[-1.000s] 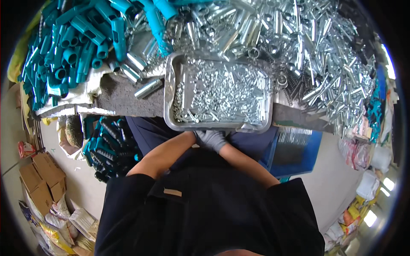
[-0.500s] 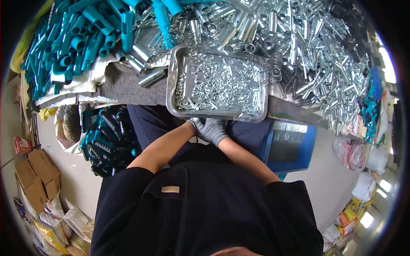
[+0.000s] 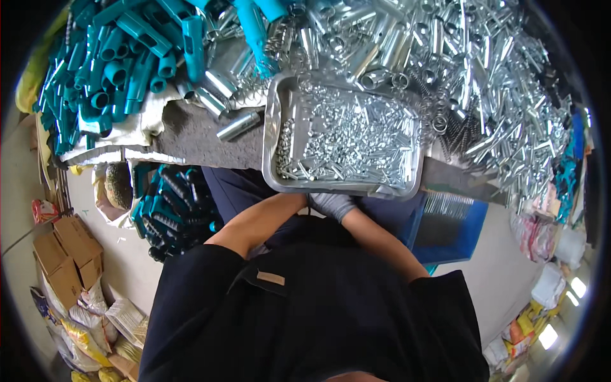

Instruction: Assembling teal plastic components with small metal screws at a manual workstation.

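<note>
In grey work gloves, my hands are low over my lap, against the near edge of a metal tray. The back of my right hand shows just below the rim, while its fingers are out of sight. Of my left hand almost nothing shows; my left forearm runs up to the tray's edge and ends there. Whether either hand holds something is hidden. The tray rests on the bench edge, filled with many small shiny metal pins and short cylinders.
Teal tubular parts are heaped at the bench's left, with shiny tubes, rods and springs at its right. Beside my left leg sit teal-and-black assembled parts; by my right leg, a blue bin. Cardboard boxes stand on the floor.
The whole view has shifted, so bench and tray appear slightly lower and further right. My hands have slipped further under the tray's edge, the left one now nearly hidden.
</note>
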`<state>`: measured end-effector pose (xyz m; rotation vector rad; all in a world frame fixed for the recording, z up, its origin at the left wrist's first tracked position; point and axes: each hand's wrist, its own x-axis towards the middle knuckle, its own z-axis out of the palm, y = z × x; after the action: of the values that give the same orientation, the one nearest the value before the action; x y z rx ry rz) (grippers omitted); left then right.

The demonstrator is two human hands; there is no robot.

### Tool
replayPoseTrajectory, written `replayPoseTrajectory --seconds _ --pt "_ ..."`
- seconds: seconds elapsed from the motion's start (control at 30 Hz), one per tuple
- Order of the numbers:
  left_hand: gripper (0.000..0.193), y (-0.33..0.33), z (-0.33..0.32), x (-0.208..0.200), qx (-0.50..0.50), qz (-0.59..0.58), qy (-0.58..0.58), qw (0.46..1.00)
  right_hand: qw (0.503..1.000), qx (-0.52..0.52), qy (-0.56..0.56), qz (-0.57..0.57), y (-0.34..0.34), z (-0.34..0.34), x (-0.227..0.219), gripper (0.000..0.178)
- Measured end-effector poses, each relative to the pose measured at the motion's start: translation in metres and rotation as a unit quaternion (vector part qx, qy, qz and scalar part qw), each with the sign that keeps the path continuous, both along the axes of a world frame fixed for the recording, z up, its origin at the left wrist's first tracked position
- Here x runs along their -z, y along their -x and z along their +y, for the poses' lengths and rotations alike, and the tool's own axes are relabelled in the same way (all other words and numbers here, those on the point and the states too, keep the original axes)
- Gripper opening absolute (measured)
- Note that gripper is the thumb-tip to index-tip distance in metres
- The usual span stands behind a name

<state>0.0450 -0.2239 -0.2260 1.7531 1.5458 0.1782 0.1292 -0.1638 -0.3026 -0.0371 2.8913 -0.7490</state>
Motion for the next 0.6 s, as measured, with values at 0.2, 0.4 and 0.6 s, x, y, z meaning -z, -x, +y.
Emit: replayPoseTrajectory --seconds 0.2,0.4,0.6 --pt "0.052 0.01 -0.008 -0.016 0.039 -0.003 -0.014 0.999 0.976 0.136 0.167 0.035 -0.031 0.0 0.041 0.048" --pt "0.051 -0.001 -0.003 0.003 0.041 0.006 -0.022 0.999 0.997 0.025 0.027 -0.066 -0.006 0.006 0.014 0.043" --pt "0.051 0.016 -0.002 0.002 0.038 0.0 -0.022 0.999 0.978 0.027 0.118 -0.168 0.001 0.0 0.014 0.05"
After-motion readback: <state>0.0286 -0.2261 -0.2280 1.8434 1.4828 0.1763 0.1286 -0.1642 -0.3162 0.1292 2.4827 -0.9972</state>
